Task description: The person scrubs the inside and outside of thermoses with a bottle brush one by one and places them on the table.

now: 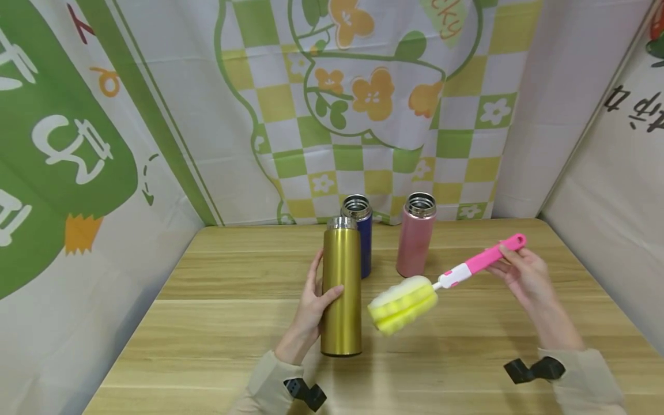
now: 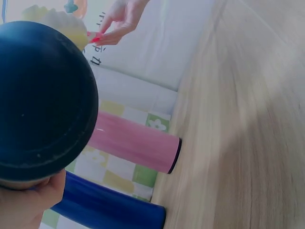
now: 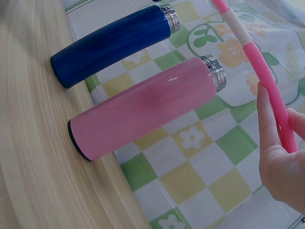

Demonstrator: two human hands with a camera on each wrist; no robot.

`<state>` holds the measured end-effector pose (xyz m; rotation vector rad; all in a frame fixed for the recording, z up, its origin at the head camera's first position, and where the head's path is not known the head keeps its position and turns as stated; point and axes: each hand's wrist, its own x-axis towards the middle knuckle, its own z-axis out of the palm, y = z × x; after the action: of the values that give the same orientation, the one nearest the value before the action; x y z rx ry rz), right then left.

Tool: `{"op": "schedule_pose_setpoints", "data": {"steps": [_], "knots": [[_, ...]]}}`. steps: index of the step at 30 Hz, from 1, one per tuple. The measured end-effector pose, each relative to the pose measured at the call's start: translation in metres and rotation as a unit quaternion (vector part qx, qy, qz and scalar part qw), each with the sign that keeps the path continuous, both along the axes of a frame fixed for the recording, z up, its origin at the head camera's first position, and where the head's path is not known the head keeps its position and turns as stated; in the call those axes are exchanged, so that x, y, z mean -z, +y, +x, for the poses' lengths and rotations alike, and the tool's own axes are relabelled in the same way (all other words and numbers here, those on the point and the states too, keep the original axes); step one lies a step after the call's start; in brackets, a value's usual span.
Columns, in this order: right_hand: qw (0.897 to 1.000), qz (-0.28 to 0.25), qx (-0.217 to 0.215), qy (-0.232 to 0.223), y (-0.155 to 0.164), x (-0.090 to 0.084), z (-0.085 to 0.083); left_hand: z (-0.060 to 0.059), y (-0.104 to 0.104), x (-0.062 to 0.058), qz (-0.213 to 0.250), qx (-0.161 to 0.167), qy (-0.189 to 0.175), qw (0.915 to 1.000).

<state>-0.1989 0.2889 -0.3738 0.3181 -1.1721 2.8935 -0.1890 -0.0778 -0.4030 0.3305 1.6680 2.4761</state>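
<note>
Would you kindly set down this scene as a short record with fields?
Left hand: grips the gold flask, upright on the wooden table
Right hand: holds the bottle brush by its pink handle, sponge head in the air beside the gold flask
Behind: blue flask and pink flask, both upright and uncapped
Backdrop: checked floral cloth

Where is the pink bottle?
In the head view, the pink bottle stands upright at the back of the wooden table, right of the blue bottle and behind the sponge brush.
</note>
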Motion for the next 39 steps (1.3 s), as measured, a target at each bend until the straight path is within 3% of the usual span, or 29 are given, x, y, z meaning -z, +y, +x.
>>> {"op": "schedule_pose_setpoints", "data": {"steps": [10, 20, 31, 39], "knots": [[1.000, -0.023, -0.002, 0.007, 0.005, 0.000, 0.002, 0.002, 0.000, 0.002, -0.039, -0.030, 0.000, 0.9988], [0.999, -0.034, 0.002, 0.002, 0.008, -0.002, 0.002, 0.003, -0.002, -0.001, 0.030, 0.020, 0.033, 0.9988], [0.998, -0.066, 0.018, -0.014, 0.007, -0.011, -0.001, 0.006, -0.001, 0.000, 0.001, 0.019, 0.016, 0.9997], [0.995, -0.100, 0.029, -0.002, -0.005, -0.025, -0.014, 0.008, 0.000, 0.002, 0.002, 0.025, 0.007, 0.9997]]}}
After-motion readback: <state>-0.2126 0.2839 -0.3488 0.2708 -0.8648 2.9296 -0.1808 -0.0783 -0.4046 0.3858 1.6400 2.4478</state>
